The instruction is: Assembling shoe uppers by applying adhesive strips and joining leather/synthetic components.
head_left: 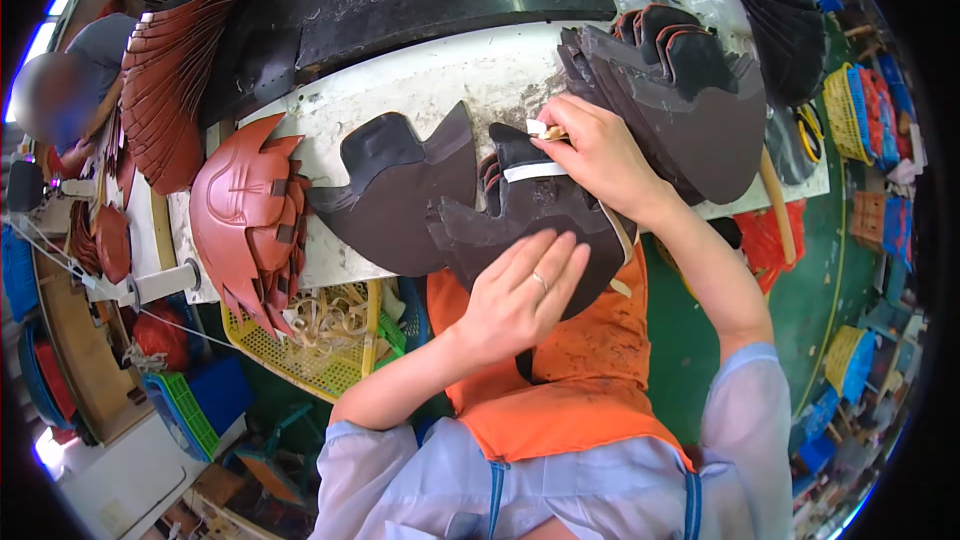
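My left hand point(525, 295) lies flat with its fingers stretched out, on a dark brown shaped leather piece point(575, 235) at the table's front edge. A ring is on one of its fingers. My right hand point(605, 155) pinches a small white and beige strip point(538, 128) at the piece's black upper tab. Across the base of that tab runs a white strip point(535, 172). To the left lies another dark leather piece point(405, 200) with a black upper part. A stack of similar dark pieces point(710, 130) is right of my right hand.
Reddish-brown leather pieces point(250, 190) are piled on the left of the white table point(420, 70). Below the front edge stands a yellow basket point(300, 365) holding peeled strips point(325, 320). A black board point(430, 5) lies at the back. At far left, another person point(85, 80) sits.
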{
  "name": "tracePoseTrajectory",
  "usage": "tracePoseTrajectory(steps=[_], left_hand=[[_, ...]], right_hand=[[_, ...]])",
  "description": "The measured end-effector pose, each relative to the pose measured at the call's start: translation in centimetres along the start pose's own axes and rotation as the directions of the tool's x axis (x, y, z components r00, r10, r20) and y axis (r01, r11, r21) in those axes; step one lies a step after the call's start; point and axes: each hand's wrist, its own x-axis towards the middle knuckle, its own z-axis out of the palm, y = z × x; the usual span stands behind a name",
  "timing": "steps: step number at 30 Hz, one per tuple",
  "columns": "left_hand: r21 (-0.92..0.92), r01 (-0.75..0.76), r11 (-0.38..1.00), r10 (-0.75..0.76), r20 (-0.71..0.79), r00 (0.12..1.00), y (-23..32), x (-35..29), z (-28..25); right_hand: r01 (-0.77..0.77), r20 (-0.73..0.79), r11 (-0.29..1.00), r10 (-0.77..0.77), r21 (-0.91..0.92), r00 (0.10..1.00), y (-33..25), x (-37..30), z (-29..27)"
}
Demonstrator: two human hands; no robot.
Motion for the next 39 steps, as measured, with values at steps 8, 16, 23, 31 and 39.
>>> tracePoseTrajectory(steps=[8,16,23,31,39], left_hand=[[0.271,0.05,0.961,-0.08,0.1,0.992,-1.6,1.1,1.1],[0.083,0.126,0.988,-0.139,0.179,0.974,-2.6,-0.5,0.7],[0.035,0.149,0.988,-0.134,-0.277,0.952,-3.0,-1.9,2.2],[0.032,0.276,0.961,-0.257,-0.27,0.928,-2.7,-2.2,0.8],[0.171,0.283,0.944,-0.284,-0.018,0.959,-2.7,-1.8,-0.8]], right_hand=[[-0.14,0.063,0.985,0.134,0.105,0.989,-0.7,0.4,0.2],[0.279,0.131,0.96,-0.28,0.033,0.951,-3.3,-4.8,-1.4],[0.398,0.153,0.903,-0.376,-0.161,0.914,-3.5,-5.2,-0.4],[0.386,0.228,0.863,-0.325,-0.325,0.918,-4.8,-4.9,0.5],[0.329,0.244,0.91,-0.269,-0.253,0.932,-5.0,-5.3,-0.9]])
